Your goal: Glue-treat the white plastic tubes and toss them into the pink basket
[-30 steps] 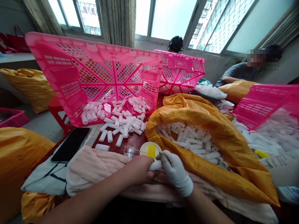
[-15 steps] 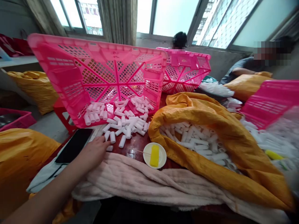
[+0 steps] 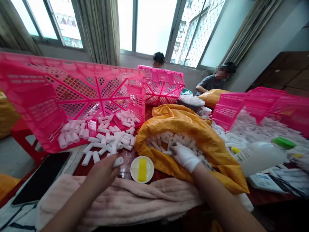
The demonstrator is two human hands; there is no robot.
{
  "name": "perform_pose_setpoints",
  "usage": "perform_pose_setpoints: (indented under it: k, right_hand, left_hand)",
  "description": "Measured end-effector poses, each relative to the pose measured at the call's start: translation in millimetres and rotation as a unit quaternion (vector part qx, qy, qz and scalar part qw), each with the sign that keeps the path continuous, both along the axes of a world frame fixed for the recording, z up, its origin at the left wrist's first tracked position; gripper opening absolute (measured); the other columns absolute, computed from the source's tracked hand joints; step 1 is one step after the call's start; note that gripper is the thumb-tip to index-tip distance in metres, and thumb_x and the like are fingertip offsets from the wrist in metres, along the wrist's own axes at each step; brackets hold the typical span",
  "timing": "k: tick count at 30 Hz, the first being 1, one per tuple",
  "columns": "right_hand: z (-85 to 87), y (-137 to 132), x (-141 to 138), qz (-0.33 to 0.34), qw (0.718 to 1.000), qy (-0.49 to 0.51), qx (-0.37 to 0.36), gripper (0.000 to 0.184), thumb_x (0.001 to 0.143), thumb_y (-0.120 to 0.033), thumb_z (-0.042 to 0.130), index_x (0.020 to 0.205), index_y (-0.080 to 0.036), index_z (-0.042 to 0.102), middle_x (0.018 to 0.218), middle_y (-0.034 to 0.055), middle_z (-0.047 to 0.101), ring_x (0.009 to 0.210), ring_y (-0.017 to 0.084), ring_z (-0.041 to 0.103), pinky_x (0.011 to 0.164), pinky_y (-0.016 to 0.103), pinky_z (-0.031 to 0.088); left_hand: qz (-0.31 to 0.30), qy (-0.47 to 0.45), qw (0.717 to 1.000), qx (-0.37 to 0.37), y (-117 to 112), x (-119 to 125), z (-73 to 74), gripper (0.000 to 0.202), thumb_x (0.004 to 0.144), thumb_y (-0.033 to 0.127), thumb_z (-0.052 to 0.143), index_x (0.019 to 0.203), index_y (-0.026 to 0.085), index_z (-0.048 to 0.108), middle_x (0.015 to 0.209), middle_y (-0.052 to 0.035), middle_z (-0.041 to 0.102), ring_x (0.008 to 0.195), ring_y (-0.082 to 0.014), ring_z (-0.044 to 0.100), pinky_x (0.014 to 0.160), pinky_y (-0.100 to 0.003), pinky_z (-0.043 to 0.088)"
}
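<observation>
My bare left hand (image 3: pixel 102 172) is closed on a short white plastic tube (image 3: pixel 118 161), held just left of a small white dish (image 3: pixel 142 169) with a yellow sponge strip (image 3: pixel 142 169). My right hand (image 3: pixel 184 156), in a white glove, reaches into the open yellow sack (image 3: pixel 193 129) and rests on the white tubes (image 3: pixel 166 140) piled inside; whether it grips one is hidden. More white tubes (image 3: pixel 106 141) lie spilled from a tilted pink basket (image 3: pixel 72 93) on the red-brown table. A pale pink towel (image 3: pixel 135 199) lies under my forearms.
A dark phone (image 3: pixel 41 177) lies at the left on cloth. A second pink basket (image 3: pixel 161 85) stands behind the sack, a third pink basket (image 3: pixel 260 106) with tubes at right. A white bottle with green cap (image 3: pixel 263 153) lies at right. Two other people sit by the windows.
My left hand has picked a white tube from the table and drawn back toward the dish. My gloved right hand, out of view half a second ago, is now inside the sack. View shifted right.
</observation>
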State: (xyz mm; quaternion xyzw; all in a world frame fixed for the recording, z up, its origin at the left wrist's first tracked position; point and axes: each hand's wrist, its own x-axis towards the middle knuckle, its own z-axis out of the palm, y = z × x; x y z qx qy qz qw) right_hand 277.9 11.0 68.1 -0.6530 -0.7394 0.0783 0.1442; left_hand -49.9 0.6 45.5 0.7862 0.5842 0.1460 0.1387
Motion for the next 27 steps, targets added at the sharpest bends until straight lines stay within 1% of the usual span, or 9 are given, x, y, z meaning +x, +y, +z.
perform_pose_setpoints:
  k: [2, 4, 7, 10, 14, 16, 19, 24, 27]
  right_hand:
    - [3.6, 18, -8, 0.002, 1.0, -0.014, -0.008, 0.01, 0.063, -0.012, 0.061, 0.072, -0.015, 0.063, 0.074, 0.0095, 0.065, 0.071, 0.024, 0.061, 0.069, 0.035, 0.046]
    - [6.3, 17, -13, 0.01, 1.0, 0.007, 0.017, 0.015, 0.066, -0.014, 0.06, 0.081, -0.015, 0.062, 0.08, 0.0093, 0.065, 0.075, 0.025, 0.061, 0.07, 0.035, 0.047]
    - [2.8, -1, -30, 0.091, 0.984, 0.151, 0.022, 0.024, 0.082, -0.024, 0.047, 0.105, -0.02, 0.054, 0.099, 0.0057, 0.063, 0.089, 0.02, 0.059, 0.078, 0.031, 0.047]
    - [-16.5, -12, -57, 0.15, 0.956, 0.253, 0.01, 0.025, 0.088, -0.028, 0.038, 0.108, -0.022, 0.052, 0.103, 0.0038, 0.061, 0.094, 0.018, 0.057, 0.083, 0.031, 0.046]
    - [-51.5, -8, -80, 0.113, 0.973, 0.198, 0.032, 0.02, 0.086, -0.024, 0.039, 0.095, -0.022, 0.057, 0.091, 0.0048, 0.061, 0.084, 0.02, 0.057, 0.079, 0.036, 0.047]
    - [-60.2, -8, -82, 0.131, 0.978, 0.157, 0.038, 0.021, 0.087, -0.022, 0.036, 0.092, -0.023, 0.057, 0.087, 0.0044, 0.06, 0.079, 0.019, 0.057, 0.074, 0.035, 0.047]
    - [-59.5, -13, -78, 0.189, 0.975, 0.107, 0.041, 0.021, 0.088, -0.02, 0.036, 0.094, -0.022, 0.056, 0.09, 0.0049, 0.058, 0.08, 0.018, 0.055, 0.073, 0.033, 0.047]
    - [-50.6, -23, -73, 0.199, 0.976, 0.057, 0.067, 0.025, 0.086, -0.012, 0.039, 0.105, -0.019, 0.053, 0.101, 0.0075, 0.057, 0.092, 0.019, 0.051, 0.083, 0.037, 0.043]
    - [-45.5, -28, -72, 0.259, 0.962, 0.048, 0.078, 0.024, 0.086, -0.011, 0.04, 0.103, -0.021, 0.055, 0.108, 0.0061, 0.056, 0.097, 0.019, 0.049, 0.086, 0.037, 0.041]
  left_hand:
    - [-0.019, 0.012, 1.0, 0.014, 1, 13, -4.5, 0.014, 0.076, 0.026, 0.039, 0.08, 0.02, 0.05, 0.081, -0.0038, 0.057, 0.079, -0.0181, 0.053, 0.069, -0.028, 0.039]
    - [-0.039, 0.013, 0.999, 0.009, 3, 19, -14.7, 0.012, 0.075, 0.022, 0.04, 0.081, 0.019, 0.05, 0.086, -0.0045, 0.057, 0.084, -0.018, 0.052, 0.073, -0.028, 0.038]
    - [-0.044, 0.001, 0.998, -0.045, 8, 22, -31.2, 0.008, 0.076, 0.024, 0.043, 0.079, 0.019, 0.049, 0.085, -0.0025, 0.057, 0.083, -0.0166, 0.052, 0.071, -0.026, 0.037]
    - [-0.031, 0.0, 0.996, -0.083, 11, 24, -41.0, 0.011, 0.078, 0.029, 0.041, 0.076, 0.02, 0.046, 0.082, -0.0012, 0.057, 0.08, -0.0153, 0.053, 0.066, -0.024, 0.036]
    - [-0.025, 0.02, 0.997, -0.066, 12, 27, -44.4, 0.012, 0.081, 0.03, 0.039, 0.08, 0.02, 0.046, 0.084, -0.0032, 0.058, 0.084, -0.0168, 0.053, 0.069, -0.025, 0.036]
    - [-0.023, 0.032, 0.997, -0.061, 11, 28, -44.2, 0.012, 0.081, 0.028, 0.039, 0.082, 0.019, 0.047, 0.086, -0.0041, 0.058, 0.085, -0.0174, 0.053, 0.071, -0.026, 0.036]
    - [-0.029, 0.042, 0.997, -0.052, 9, 29, -42.8, 0.013, 0.081, 0.028, 0.04, 0.083, 0.018, 0.048, 0.087, -0.0053, 0.059, 0.086, -0.0187, 0.054, 0.072, -0.028, 0.037]
    - [-0.027, 0.048, 0.997, -0.045, 6, 29, -39.3, 0.012, 0.081, 0.028, 0.04, 0.082, 0.018, 0.048, 0.086, -0.0052, 0.059, 0.085, -0.0184, 0.054, 0.073, -0.027, 0.037]
    - [-0.029, 0.045, 0.998, -0.035, 6, 29, -39.5, 0.013, 0.082, 0.028, 0.039, 0.079, 0.019, 0.047, 0.084, -0.0045, 0.058, 0.083, -0.0175, 0.054, 0.071, -0.027, 0.037]
